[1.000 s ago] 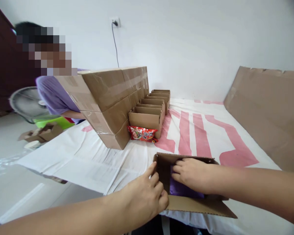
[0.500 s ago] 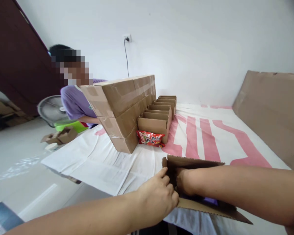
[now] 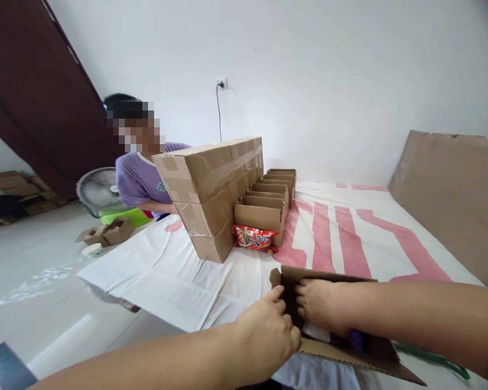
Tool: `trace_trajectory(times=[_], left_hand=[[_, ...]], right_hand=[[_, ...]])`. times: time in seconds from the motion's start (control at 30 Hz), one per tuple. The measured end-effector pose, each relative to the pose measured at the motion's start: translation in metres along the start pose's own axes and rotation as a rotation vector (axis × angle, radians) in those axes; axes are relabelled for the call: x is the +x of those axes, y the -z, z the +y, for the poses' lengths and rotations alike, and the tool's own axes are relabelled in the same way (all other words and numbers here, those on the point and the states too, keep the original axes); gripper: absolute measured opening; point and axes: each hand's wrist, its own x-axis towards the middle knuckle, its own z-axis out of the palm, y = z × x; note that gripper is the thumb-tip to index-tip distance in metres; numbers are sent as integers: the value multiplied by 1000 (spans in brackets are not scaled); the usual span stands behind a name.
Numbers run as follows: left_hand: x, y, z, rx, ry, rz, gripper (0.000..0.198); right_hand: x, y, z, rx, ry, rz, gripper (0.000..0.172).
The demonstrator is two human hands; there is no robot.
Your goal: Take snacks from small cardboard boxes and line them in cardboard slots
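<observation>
The cardboard box (image 3: 329, 274) is lying open on the near edge of the white and pink sheet (image 3: 341, 238), right in front of the person. The left hand (image 3: 268, 330) is curling its fingers over the box's left wall and pinching it, with the thumb lying along the outside. The right hand (image 3: 317, 306) is reaching inside, knuckles up and fingers bent down against the same wall; whether it is clasping anything I cannot tell. A purple item (image 3: 355, 340) is showing in the box beneath the right wrist.

Further out, a red snack packet (image 3: 255, 238) is lying against the front of a row of open boxes (image 3: 264, 208), which is standing just beside a stack of sealed cartons (image 3: 211, 189). A cardboard sheet (image 3: 451, 189) is leaning at the right. Behind the cartons, another person in a purple shirt (image 3: 138, 179) is sitting near a fan (image 3: 97, 189).
</observation>
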Motion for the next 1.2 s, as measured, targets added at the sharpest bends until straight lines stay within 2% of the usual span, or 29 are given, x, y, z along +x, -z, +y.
trace_trajectory(times=[0.03,0.1,0.2,0.27,0.53,0.67,0.8,0.87,0.93,1.07,1.13,1.2], left_hand=[[-1,0,-1,-3,1,5,9],[-4,0,-4,-18,0,17,9],[-8,-1,-8,-26,8,4,8],[-11,-2,-11,-12,22,-20,8],[-23,-7,-29,-1,93,-90,8],[-31,-14,-42,-23,133,-75,6],[-36,-14,-50,-48,164,-45,8],[-35,-9,-51,-82,183,-63,8],[-33,1,-51,-158,209,-78,16],[-25,27,-61,-386,321,-71,36],[-17,38,-72,-505,426,14,38],[-6,43,-85,-622,534,154,42]], right_hand=[[-10,13,2,-42,19,-79,34],[-29,38,4,-30,-15,-98,42],[-53,66,3,43,-124,-6,37],[-66,73,4,97,-186,98,33],[-111,73,13,344,-415,559,32],[-127,70,17,453,-527,712,38],[-137,57,23,650,-748,856,50],[-140,48,26,771,-880,984,60],[-141,41,29,921,-973,1106,68],[-135,35,35,1176,-996,1244,67],[-127,36,39,1270,-946,1295,65],[-116,39,45,1360,-876,1344,63]])
